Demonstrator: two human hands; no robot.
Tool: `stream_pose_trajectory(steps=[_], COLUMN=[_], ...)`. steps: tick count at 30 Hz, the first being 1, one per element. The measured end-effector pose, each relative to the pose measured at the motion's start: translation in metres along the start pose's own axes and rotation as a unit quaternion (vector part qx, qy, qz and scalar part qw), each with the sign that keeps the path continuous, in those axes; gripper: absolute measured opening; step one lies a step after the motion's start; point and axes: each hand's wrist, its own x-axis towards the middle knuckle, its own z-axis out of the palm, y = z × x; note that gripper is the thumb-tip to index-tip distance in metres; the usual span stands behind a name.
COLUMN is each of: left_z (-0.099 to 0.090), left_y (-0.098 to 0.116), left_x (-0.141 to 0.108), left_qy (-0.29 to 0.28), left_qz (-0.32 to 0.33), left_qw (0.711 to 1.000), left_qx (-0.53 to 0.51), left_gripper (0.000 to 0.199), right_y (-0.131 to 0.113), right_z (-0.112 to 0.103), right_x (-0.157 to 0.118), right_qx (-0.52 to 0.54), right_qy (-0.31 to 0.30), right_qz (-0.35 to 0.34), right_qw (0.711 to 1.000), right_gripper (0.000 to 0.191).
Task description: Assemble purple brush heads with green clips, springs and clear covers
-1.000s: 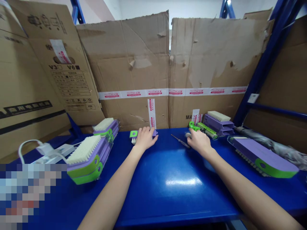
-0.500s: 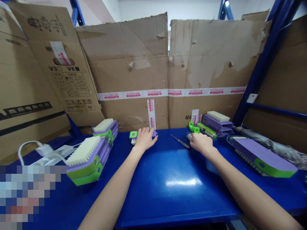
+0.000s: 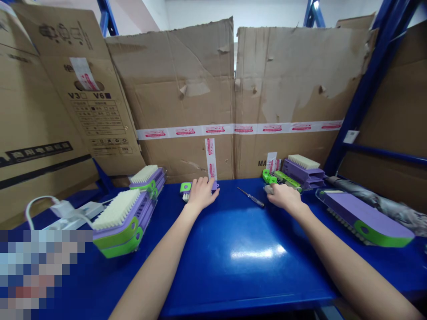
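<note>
My left hand point(image 3: 200, 194) lies over a small purple and green brush point(image 3: 185, 188) near the back of the blue table point(image 3: 233, 258), its fingers resting across the purple body. My right hand point(image 3: 283, 195) is closed at the back right, with a small whitish item point(image 3: 268, 189) showing at its fingertips. Just behind that hand are bright green parts point(image 3: 269, 176) and a green strip point(image 3: 287, 181). Between my two hands lies a thin screwdriver point(image 3: 251, 197) with a clear handle, touched by neither.
Purple brushes with cream bristles are stacked at the left point(image 3: 122, 222) and back right point(image 3: 303, 171). A large purple-green brush point(image 3: 370, 215) lies bristles down at the right. A white power strip point(image 3: 83, 211) sits at far left; cardboard point(image 3: 180, 98) stands along the back.
My right hand has shifted slightly to the right, and the whitish item at its fingertips has moved with it. My left hand has stayed in place on the small brush.
</note>
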Motion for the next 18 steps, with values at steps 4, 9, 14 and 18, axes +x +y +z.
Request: stream_pose_trajectory(steps=[4,9,14,18], left_z=[0.0,-0.001,-0.002,-0.002], left_y=[0.0,0.0,0.0,0.001], left_x=[0.0,0.0,0.0,0.0], left_qy=[-0.001,-0.005,-0.008,-0.006], left_qz=[0.0,-0.002,-0.006,-0.005], left_qw=[1.0,1.0,1.0,1.0], left_qx=[0.001,-0.001,-0.011,-0.026], left_gripper=[0.04,0.04,0.038,0.038], right_y=[0.001,0.002,0.0,-0.005], right_z=[0.003,0.003,-0.001,-0.008], right_x=[0.002,0.003,-0.001,-0.011], right_qx=[0.008,0.005,-0.012,-0.034], right_qy=[0.006,0.009,-0.005,-0.043], right_qz=[0.0,-0.004,-0.028,-0.08], right_qw=[1.0,1.0,1.0,0.995], right_gripper=[0.039,0.039,0.042,0.047])
